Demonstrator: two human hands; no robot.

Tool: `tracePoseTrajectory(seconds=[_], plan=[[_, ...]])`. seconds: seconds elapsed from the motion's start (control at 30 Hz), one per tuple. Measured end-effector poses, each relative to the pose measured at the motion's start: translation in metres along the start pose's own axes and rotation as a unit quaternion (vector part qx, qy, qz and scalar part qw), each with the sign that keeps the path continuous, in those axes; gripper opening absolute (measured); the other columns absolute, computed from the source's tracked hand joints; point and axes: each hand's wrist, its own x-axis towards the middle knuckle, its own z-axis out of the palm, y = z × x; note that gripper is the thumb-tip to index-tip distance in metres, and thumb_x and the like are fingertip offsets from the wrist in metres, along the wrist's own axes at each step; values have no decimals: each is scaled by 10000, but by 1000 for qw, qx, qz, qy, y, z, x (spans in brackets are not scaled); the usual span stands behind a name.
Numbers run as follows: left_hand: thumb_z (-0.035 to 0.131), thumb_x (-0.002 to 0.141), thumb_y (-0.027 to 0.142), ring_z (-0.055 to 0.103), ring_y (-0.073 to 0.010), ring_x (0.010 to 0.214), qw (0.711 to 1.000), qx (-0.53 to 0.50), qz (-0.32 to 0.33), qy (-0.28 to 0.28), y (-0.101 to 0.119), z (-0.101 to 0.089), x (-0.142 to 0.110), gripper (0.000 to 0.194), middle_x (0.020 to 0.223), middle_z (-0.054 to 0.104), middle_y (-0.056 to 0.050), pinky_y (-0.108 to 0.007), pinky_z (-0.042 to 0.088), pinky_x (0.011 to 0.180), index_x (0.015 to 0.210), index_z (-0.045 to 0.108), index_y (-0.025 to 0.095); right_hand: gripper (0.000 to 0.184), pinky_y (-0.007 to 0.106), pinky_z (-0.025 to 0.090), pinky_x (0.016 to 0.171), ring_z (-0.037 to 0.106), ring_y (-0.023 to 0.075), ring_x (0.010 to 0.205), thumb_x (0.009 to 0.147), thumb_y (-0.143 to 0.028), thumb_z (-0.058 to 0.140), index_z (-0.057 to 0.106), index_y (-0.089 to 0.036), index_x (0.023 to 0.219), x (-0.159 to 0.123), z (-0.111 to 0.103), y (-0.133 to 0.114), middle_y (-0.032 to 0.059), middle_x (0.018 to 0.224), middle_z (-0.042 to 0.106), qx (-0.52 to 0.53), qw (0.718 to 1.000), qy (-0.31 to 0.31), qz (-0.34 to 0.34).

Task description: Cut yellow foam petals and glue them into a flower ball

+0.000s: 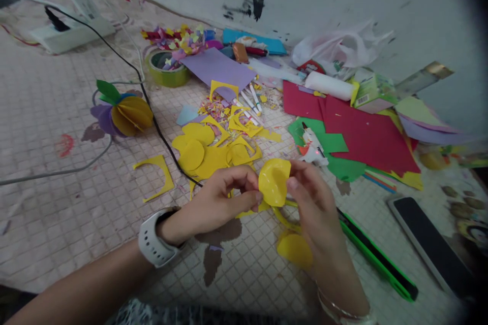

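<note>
Pinching the left edge of a yellow disc between thumb and forefinger, the left hand works opposite the right hand, whose thumb and fingers grip the disc's right edge; the disc is held up above the table, near its front, bent rather than flat, with glossy streaks across its face; a pale watch circles the left wrist; below the right hand lies another yellow circle, partly covered by it; just beyond the left hand, more yellow circles overlap in a loose pile, with cut-out scraps around them; a black cord runs down to the left hand; well to the left sits a paper ball of purple and orange leaves, topped with green; beyond the right hand, a glue gun with a red light lies on green paper, beside red paper; a green cutter lies right of the right hand, and a phone farther right.
</note>
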Motion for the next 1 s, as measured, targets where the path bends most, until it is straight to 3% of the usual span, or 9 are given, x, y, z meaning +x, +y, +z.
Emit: tracePoseTrajectory(seconds=[0.1, 0.3, 0.4, 0.53, 0.67, 0.87, 1.0], plan=[[599, 796, 207, 519, -93, 606, 1000, 13, 5, 7, 1, 1, 0, 81, 645, 575, 19, -222, 423, 576, 754, 551, 157, 102, 278, 512, 704, 625, 160, 784, 834, -311, 636, 700, -271, 902, -1, 3, 1, -5, 808, 681, 13, 996, -79, 40], [618, 794, 257, 490, -89, 599, 999, 54, 1, 1, 2, 1, 0, 143, 648, 545, 25, -210, 394, 547, 727, 555, 147, 125, 295, 505, 760, 630, 171, 834, 819, -295, 657, 713, -278, 930, -4, 6, 0, -8, 830, 689, -5, 997, -73, 40], [594, 810, 247, 501, -92, 605, 997, 75, 5, 3, 0, 0, 0, 145, 650, 557, 20, -214, 402, 561, 713, 554, 146, 64, 234, 489, 665, 590, 133, 732, 831, -294, 646, 702, -263, 834, -4, 6, 0, -27, 737, 641, 12, 995, -83, 45], [570, 829, 245, 520, -98, 606, 995, 95, 0, -7, -1, 0, -1, 166, 641, 579, 11, -220, 408, 572, 695, 550, 148, 159, 199, 397, 509, 466, 104, 585, 841, -300, 635, 631, -220, 703, -3, 6, 3, -42, 622, 536, 36, 997, -56, 47], [569, 833, 249, 512, -101, 601, 994, 108, -1, -17, 1, 0, -1, 178, 629, 569, 15, -222, 394, 561, 688, 540, 151, 167, 204, 357, 497, 417, 98, 561, 836, -284, 637, 586, -213, 694, -3, 4, 4, -53, 611, 506, 41, 998, -39, 32], [635, 792, 277, 522, -131, 742, 984, 159, 70, 47, 7, 0, 1, 169, 801, 585, -7, -254, 420, 670, 876, 585, 138, 184, 224, 354, 526, 434, 110, 598, 824, -242, 615, 523, -205, 669, -3, 4, 2, -50, 634, 488, -57, 992, -104, 32], [596, 812, 216, 560, -141, 739, 984, 158, 66, 46, 5, -1, 0, 89, 783, 624, -27, -271, 444, 697, 816, 603, 127, 206, 224, 362, 534, 455, 107, 588, 807, -194, 612, 497, -206, 635, -3, 8, -1, -59, 603, 487, -114, 985, -133, -8]])
